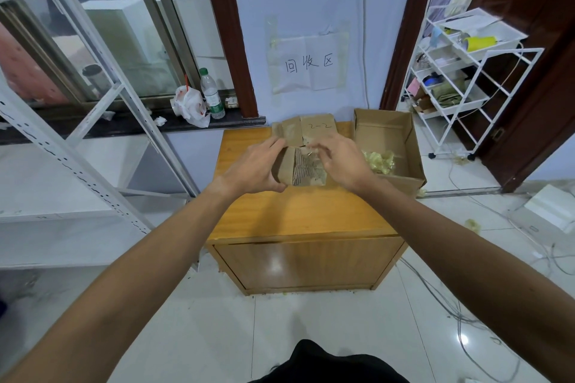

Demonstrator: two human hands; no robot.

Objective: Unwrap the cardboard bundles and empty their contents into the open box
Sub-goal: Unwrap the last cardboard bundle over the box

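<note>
The cardboard bundle (303,169) you're holding has a torn face showing bare corrugation. Your left hand (253,165) grips its left end and your right hand (339,162) pinches at its top edge. A second bundle (317,130), marked "2-2", lies right behind it. The open box (382,127) sits just to the right, with crumpled yellowish wads (378,160) inside.

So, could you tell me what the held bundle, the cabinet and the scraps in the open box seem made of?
Bundle: matte brown corrugated cardboard; its torn face shows ribbed fluting. Cabinet: wood or wood-look laminate, glossy; grain and a light reflection on its front. Scraps: probably crumpled yellowish translucent tape or film; too small to be sure.
</note>
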